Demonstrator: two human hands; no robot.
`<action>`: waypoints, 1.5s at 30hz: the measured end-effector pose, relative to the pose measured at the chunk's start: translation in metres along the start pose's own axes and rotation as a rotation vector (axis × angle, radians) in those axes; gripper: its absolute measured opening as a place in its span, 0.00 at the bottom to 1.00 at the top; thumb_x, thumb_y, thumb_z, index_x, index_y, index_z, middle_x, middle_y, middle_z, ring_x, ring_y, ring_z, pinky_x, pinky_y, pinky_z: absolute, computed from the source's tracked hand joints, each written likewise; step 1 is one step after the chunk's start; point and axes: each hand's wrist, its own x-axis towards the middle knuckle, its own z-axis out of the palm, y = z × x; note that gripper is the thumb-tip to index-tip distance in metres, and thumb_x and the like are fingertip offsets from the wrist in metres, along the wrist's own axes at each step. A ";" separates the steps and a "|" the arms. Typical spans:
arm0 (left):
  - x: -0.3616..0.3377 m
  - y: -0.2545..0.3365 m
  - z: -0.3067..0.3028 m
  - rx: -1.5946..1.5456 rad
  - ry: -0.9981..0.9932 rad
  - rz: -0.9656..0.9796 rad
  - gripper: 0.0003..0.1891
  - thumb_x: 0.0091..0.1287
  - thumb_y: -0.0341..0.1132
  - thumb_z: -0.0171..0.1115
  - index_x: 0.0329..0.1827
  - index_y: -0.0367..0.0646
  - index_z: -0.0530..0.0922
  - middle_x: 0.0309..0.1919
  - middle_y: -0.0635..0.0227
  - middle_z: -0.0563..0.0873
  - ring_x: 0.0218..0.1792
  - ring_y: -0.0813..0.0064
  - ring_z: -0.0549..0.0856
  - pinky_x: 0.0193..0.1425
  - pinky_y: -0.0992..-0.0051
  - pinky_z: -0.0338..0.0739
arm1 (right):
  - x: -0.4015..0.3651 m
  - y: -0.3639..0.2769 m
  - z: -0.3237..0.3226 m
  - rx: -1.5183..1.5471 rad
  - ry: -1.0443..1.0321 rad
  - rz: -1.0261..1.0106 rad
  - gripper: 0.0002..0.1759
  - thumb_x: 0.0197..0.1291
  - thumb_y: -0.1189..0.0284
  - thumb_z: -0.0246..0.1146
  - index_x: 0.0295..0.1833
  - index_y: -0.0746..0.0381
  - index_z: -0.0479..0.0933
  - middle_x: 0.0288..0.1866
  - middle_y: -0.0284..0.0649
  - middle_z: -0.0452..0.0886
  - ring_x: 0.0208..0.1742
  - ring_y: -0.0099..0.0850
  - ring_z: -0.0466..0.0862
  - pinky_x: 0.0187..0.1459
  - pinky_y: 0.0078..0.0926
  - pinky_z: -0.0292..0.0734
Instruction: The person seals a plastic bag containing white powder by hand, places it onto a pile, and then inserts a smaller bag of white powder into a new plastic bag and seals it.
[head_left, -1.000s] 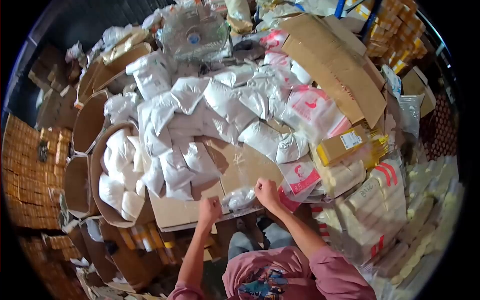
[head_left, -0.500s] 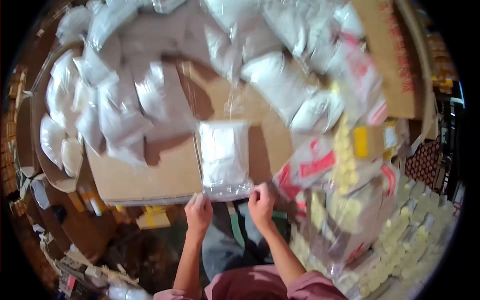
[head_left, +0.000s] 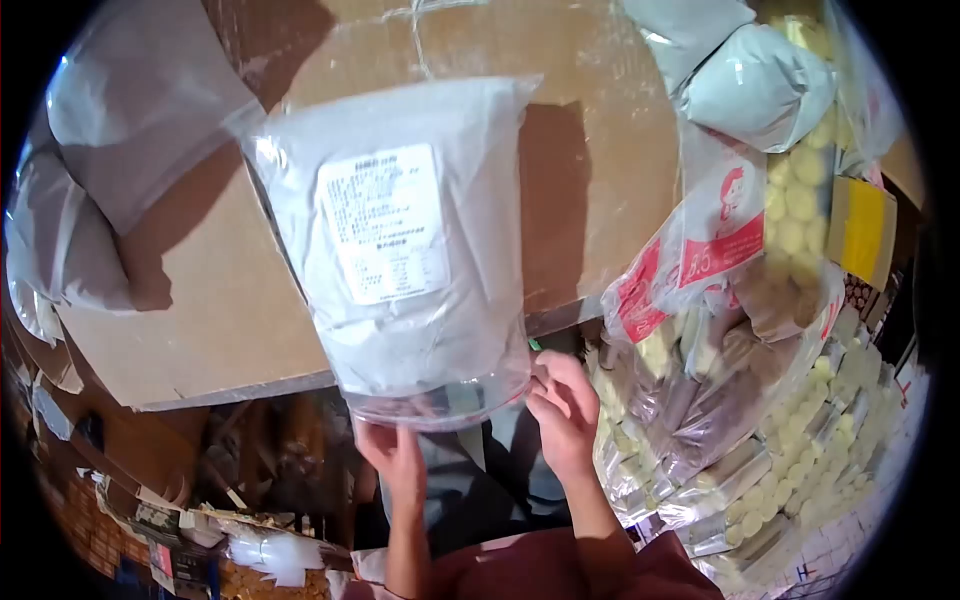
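Note:
A clear plastic bag with a white printed label and a grey packet inside lies on the brown cardboard sheet, its lower end hanging over the sheet's near edge. My left hand is under that lower end, fingers on the plastic. My right hand pinches the bag's lower right corner. Both forearms come up from the bottom of the view, in dark red sleeves.
White filled packets lie at the upper left and upper right. A red-and-white printed bag and clear sacks of yellow pieces crowd the right. Cardboard boxes and scraps sit low on the left.
The view has dropped and closed in on the bag, which now fills the middle. My hands have shifted along its lower edge, the left one now beneath it.

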 end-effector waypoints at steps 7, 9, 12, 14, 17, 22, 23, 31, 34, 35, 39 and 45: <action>-0.010 0.008 0.035 -0.262 -0.287 -0.298 0.17 0.61 0.24 0.65 0.52 0.33 0.72 0.43 0.55 0.84 0.41 0.68 0.83 0.48 0.70 0.78 | 0.018 -0.017 0.009 -0.268 0.087 0.232 0.12 0.62 0.76 0.67 0.45 0.73 0.77 0.41 0.38 0.83 0.41 0.19 0.80 0.45 0.18 0.76; -0.010 0.004 0.037 -0.402 -0.357 -0.293 0.19 0.59 0.26 0.67 0.53 0.33 0.72 0.46 0.53 0.83 0.44 0.65 0.83 0.52 0.67 0.77 | 0.018 -0.019 0.012 -0.235 0.101 0.215 0.11 0.61 0.75 0.68 0.42 0.73 0.79 0.37 0.37 0.84 0.38 0.18 0.80 0.42 0.17 0.77; -0.013 0.004 0.041 -0.490 -0.390 -0.210 0.21 0.57 0.27 0.69 0.52 0.33 0.72 0.48 0.53 0.81 0.48 0.63 0.81 0.57 0.64 0.73 | 0.019 -0.020 0.010 -0.267 0.092 0.270 0.09 0.61 0.77 0.68 0.41 0.73 0.79 0.37 0.37 0.84 0.37 0.18 0.80 0.41 0.17 0.78; -0.018 -0.001 0.041 -0.476 -0.330 -0.195 0.20 0.57 0.26 0.69 0.51 0.33 0.72 0.46 0.55 0.81 0.47 0.64 0.81 0.55 0.65 0.74 | 0.016 -0.013 0.008 -0.248 0.082 0.202 0.08 0.61 0.78 0.68 0.40 0.73 0.79 0.35 0.37 0.84 0.36 0.18 0.81 0.40 0.17 0.79; -0.028 -0.008 0.048 -0.375 -0.153 -0.249 0.18 0.57 0.22 0.67 0.49 0.34 0.72 0.39 0.59 0.83 0.42 0.67 0.82 0.50 0.69 0.76 | 0.015 -0.010 0.008 -0.231 0.084 0.126 0.05 0.60 0.80 0.67 0.37 0.72 0.80 0.31 0.35 0.82 0.32 0.18 0.80 0.35 0.16 0.76; -0.030 0.000 0.075 -0.462 -0.116 -0.377 0.12 0.61 0.21 0.66 0.48 0.32 0.79 0.42 0.61 0.86 0.42 0.72 0.84 0.49 0.72 0.77 | 0.012 -0.002 -0.004 -0.430 0.137 0.059 0.05 0.58 0.79 0.69 0.36 0.70 0.80 0.29 0.34 0.81 0.28 0.15 0.76 0.28 0.14 0.69; -0.031 0.001 0.079 -0.450 -0.119 -0.366 0.11 0.62 0.22 0.65 0.48 0.32 0.80 0.43 0.61 0.86 0.43 0.72 0.84 0.51 0.72 0.77 | 0.012 -0.002 -0.005 -0.497 0.146 0.048 0.05 0.58 0.79 0.69 0.35 0.69 0.80 0.29 0.34 0.81 0.27 0.14 0.75 0.28 0.14 0.68; -0.029 0.002 0.091 -0.449 -0.043 -0.389 0.09 0.63 0.21 0.65 0.45 0.32 0.82 0.43 0.60 0.87 0.43 0.73 0.84 0.53 0.74 0.77 | 0.025 -0.011 -0.005 -0.734 0.011 -0.168 0.04 0.59 0.80 0.65 0.35 0.69 0.76 0.28 0.42 0.78 0.24 0.32 0.74 0.28 0.26 0.68; -0.027 0.005 0.093 -0.407 -0.031 -0.382 0.08 0.63 0.21 0.65 0.45 0.32 0.83 0.42 0.59 0.87 0.43 0.72 0.84 0.52 0.74 0.77 | 0.025 -0.011 -0.003 -0.796 0.011 -0.196 0.04 0.59 0.81 0.64 0.35 0.69 0.75 0.27 0.43 0.77 0.26 0.35 0.74 0.29 0.27 0.69; -0.027 0.006 0.094 -0.406 -0.022 -0.385 0.08 0.63 0.21 0.65 0.45 0.32 0.82 0.42 0.59 0.87 0.43 0.72 0.84 0.52 0.74 0.77 | 0.024 -0.010 -0.002 -0.806 0.016 -0.192 0.04 0.59 0.81 0.63 0.35 0.69 0.74 0.27 0.43 0.76 0.26 0.35 0.74 0.29 0.27 0.69; -0.023 0.007 0.090 -0.419 0.025 -0.375 0.07 0.63 0.20 0.64 0.43 0.32 0.82 0.39 0.61 0.86 0.39 0.73 0.83 0.49 0.75 0.77 | 0.023 -0.013 0.007 -0.839 0.014 -0.243 0.05 0.60 0.81 0.62 0.33 0.68 0.73 0.27 0.42 0.75 0.26 0.33 0.73 0.29 0.26 0.69; -0.007 0.017 0.077 -0.615 0.152 -0.299 0.05 0.64 0.20 0.62 0.41 0.33 0.80 0.36 0.63 0.84 0.34 0.76 0.81 0.41 0.77 0.76 | 0.030 -0.012 0.001 -0.914 -0.037 -0.331 0.06 0.60 0.81 0.62 0.32 0.68 0.73 0.26 0.41 0.74 0.26 0.32 0.72 0.29 0.24 0.68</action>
